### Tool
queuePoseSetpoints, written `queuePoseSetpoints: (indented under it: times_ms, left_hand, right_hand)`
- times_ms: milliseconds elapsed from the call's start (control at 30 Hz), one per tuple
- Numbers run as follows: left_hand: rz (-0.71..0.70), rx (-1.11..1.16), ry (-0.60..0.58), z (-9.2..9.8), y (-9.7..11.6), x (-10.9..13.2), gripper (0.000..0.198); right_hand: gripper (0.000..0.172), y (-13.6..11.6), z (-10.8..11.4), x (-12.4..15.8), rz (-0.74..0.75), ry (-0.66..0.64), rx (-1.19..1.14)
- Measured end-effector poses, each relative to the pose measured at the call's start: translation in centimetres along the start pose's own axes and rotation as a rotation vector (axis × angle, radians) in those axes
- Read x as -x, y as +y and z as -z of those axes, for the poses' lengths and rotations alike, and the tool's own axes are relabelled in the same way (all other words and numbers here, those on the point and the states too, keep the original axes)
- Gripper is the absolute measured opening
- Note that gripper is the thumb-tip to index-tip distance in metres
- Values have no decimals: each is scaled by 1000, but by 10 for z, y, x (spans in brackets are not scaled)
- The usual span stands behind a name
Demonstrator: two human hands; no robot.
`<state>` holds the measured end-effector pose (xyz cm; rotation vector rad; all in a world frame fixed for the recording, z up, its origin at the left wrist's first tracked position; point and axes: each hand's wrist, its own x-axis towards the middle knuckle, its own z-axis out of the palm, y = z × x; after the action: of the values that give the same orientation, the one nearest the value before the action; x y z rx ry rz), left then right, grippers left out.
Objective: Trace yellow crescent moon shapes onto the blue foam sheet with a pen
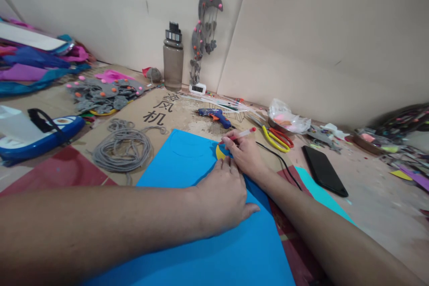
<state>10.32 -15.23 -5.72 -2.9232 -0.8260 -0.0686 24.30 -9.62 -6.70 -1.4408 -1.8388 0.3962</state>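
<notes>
A large blue sheet [161,165] lies in front of me, with a faint curved line drawn near its far left corner. My left hand [226,192] lies flat on the sheet, fingers stretched forward and thumb out to the right. Its fingertips press on a yellow curved piece [220,153], which is partly hidden under both hands. Just beyond it, my right hand [244,152] is closed around a pen [246,132] with a clear barrel and a red end pointing up to the right. The pen's tip is hidden, down by the yellow piece's far edge.
Beyond the sheet lie a blue glue gun [216,117], yellow-handled scissors [275,139] and a bottle [173,62]. Coiled grey cord [122,149] is at left, near grey felt pieces [107,91]. A black phone [324,170] lies at right. Grey felt ornaments [210,2] hang on the wall.
</notes>
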Motion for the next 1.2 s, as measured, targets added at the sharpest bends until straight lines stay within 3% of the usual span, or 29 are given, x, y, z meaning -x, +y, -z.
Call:
queuePoseSetpoints:
  times_ms: [1200]
  left_hand:
    - [10,37,5,-4,-1,-3,80]
  right_hand:
    - [20,-6,1,1,-20,-19,18]
